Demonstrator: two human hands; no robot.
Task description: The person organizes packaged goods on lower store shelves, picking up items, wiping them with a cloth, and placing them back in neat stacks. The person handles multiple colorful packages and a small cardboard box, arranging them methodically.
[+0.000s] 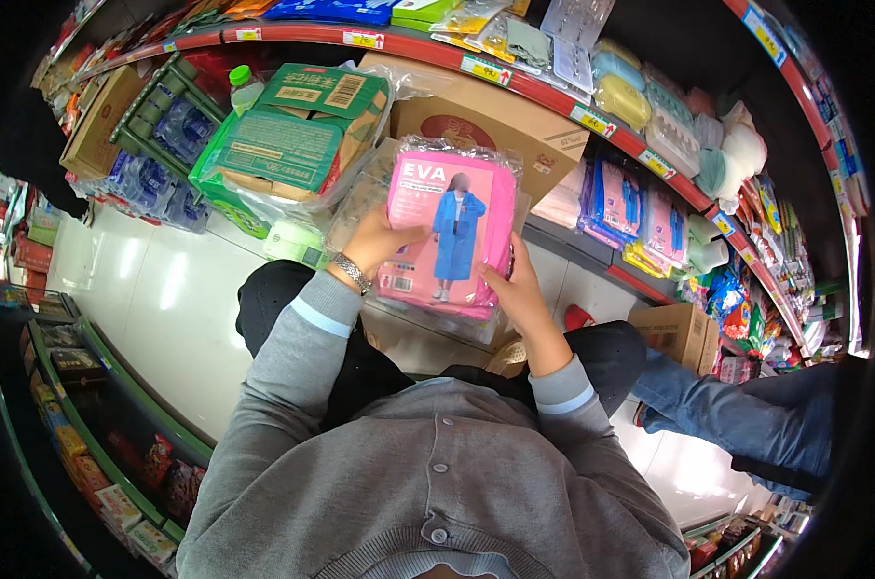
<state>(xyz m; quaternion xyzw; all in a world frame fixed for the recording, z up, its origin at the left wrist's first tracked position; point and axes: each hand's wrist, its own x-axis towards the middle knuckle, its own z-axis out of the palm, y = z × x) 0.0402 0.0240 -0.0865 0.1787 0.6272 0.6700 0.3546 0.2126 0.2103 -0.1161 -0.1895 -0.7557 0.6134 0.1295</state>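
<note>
Between my two hands is a pink packaged raincoat [464, 227] in clear plastic, its front card showing a figure in a blue coat. My left hand [372, 241] grips its left edge with the thumb lying over the front. On the opposite edge, my right hand [522, 294] holds the lower right corner, thumb on top. The fingers of both hands are partly hidden beneath the package. More clear plastic shows under and around the raincoat, just in front of an open-topped cardboard box [553, 145].
Green-wrapped packs [288, 135] stand at the left beside bundled water bottles [158, 188]. A red-edged shelf [418, 48] curves across the back and right, with folded blue and pink packages [616, 203] below. A person's jeans-clad leg [737, 410] is close at right. Another shelf [119, 405] runs at lower left.
</note>
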